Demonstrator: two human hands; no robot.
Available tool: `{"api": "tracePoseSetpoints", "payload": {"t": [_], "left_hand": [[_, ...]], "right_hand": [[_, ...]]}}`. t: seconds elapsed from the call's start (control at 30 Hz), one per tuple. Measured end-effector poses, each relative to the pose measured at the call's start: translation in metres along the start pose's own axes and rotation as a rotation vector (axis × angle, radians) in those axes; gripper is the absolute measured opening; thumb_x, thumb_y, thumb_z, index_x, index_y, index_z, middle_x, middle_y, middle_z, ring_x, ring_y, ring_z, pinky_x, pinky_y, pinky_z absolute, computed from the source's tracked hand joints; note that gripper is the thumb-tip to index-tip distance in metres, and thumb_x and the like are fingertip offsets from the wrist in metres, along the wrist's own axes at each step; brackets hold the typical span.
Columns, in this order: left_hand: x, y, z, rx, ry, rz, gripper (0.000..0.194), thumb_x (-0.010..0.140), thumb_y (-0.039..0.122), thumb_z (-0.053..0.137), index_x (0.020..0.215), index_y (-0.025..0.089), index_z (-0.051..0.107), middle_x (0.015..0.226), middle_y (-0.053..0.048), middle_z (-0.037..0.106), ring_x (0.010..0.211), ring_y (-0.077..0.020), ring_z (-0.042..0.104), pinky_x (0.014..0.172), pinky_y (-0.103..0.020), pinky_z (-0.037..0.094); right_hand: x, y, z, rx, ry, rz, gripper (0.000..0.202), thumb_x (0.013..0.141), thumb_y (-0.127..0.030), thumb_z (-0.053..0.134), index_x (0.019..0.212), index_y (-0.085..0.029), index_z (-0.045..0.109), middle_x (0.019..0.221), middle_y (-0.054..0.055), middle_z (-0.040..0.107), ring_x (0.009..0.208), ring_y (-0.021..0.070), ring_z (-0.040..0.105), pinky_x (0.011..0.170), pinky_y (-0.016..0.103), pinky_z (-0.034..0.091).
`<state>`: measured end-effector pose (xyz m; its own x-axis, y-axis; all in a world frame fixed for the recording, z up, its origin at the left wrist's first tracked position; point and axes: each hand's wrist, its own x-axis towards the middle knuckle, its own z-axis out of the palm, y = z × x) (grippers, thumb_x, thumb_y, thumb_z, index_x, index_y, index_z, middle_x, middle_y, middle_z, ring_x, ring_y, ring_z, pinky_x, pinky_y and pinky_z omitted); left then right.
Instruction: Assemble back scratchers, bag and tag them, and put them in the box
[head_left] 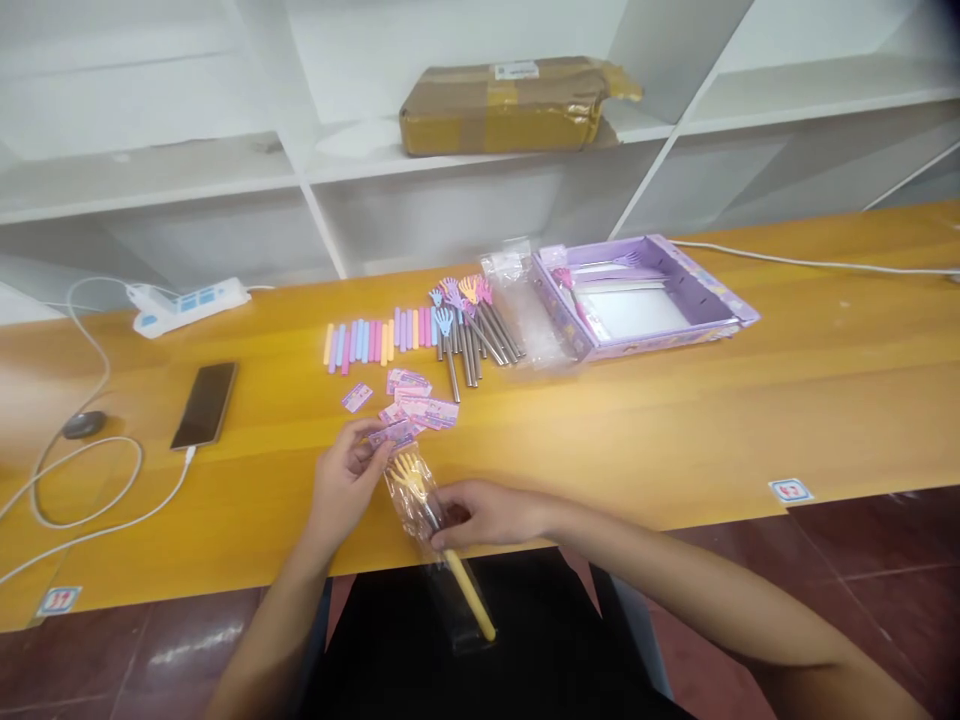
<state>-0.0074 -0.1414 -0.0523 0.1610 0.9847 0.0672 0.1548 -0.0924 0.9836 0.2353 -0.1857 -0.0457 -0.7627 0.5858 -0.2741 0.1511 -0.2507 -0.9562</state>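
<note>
My right hand (pixel 480 512) is closed around a yellow back scratcher (pixel 470 592), which lies slantwise in a clear plastic bag (pixel 399 498) over the table's front edge. Its hand-shaped head points away from me, and its handle reaches over my lap. Between the fingers and thumb of my left hand (pixel 351 478) is a small purple printed card (pixel 394 434), close to the bag's upper end. Several loose pink and purple cards (pixel 427 410) lie just beyond. Farther back are a pile of back scratchers (pixel 469 335) with metal rods and a row of coloured handle tubes (pixel 375 342).
A purple display box (pixel 652 335) holding wrapped back scratchers stands right of clear bags (pixel 525 310). To the left are a phone (pixel 205 405) on a cable, a power strip (pixel 191 306) and a small black object (pixel 84 425). A taped carton (pixel 502 110) sits on the shelf behind.
</note>
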Motion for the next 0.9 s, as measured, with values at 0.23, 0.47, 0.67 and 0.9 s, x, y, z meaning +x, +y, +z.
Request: {"api": "tracePoseSetpoints", "payload": {"t": [0.23, 0.47, 0.67, 0.9], "left_hand": [[-0.004, 0.008, -0.004, -0.106, -0.114, 0.06, 0.042, 0.109, 0.047, 0.06, 0.144, 0.025, 0.054, 0.125, -0.011, 0.075, 0.095, -0.0222, 0.079, 0.083, -0.036, 0.065], [-0.005, 0.004, -0.008, -0.073, -0.163, 0.072, 0.037, 0.113, 0.048, 0.049, 0.14, 0.024, 0.053, 0.118, -0.011, 0.076, 0.09, -0.0217, 0.077, 0.082, -0.037, 0.061], [-0.007, 0.003, -0.007, 0.005, -0.221, 0.073, 0.041, 0.114, 0.05, 0.043, 0.145, 0.025, 0.051, 0.12, -0.01, 0.075, 0.096, -0.0227, 0.075, 0.088, -0.039, 0.059], [-0.008, 0.002, -0.008, 0.036, -0.243, 0.034, 0.046, 0.113, 0.053, 0.045, 0.149, 0.025, 0.05, 0.123, -0.012, 0.075, 0.096, -0.0238, 0.075, 0.088, -0.039, 0.058]], "right_hand": [[-0.034, 0.003, 0.006, -0.029, 0.188, 0.008, 0.031, 0.094, -0.046, 0.078, 0.106, -0.019, 0.074, 0.096, 0.002, 0.071, 0.086, 0.0183, 0.063, 0.082, 0.031, 0.051], [-0.099, -0.061, -0.165, -0.812, 1.13, 0.064, 0.014, 0.106, -0.035, 0.058, 0.097, -0.024, 0.06, 0.098, 0.007, 0.068, 0.089, 0.0228, 0.06, 0.085, 0.035, 0.047], [-0.108, -0.085, -0.28, -1.108, 1.361, 0.576, 0.021, 0.107, -0.014, 0.05, 0.123, -0.006, 0.061, 0.119, 0.031, 0.069, 0.097, 0.0243, 0.059, 0.084, 0.037, 0.034], [-0.076, -0.041, -0.316, -1.15, 1.182, 0.779, 0.032, 0.102, -0.016, 0.054, 0.128, -0.001, 0.065, 0.12, 0.031, 0.072, 0.101, 0.0299, 0.068, 0.082, 0.034, 0.04]]}}
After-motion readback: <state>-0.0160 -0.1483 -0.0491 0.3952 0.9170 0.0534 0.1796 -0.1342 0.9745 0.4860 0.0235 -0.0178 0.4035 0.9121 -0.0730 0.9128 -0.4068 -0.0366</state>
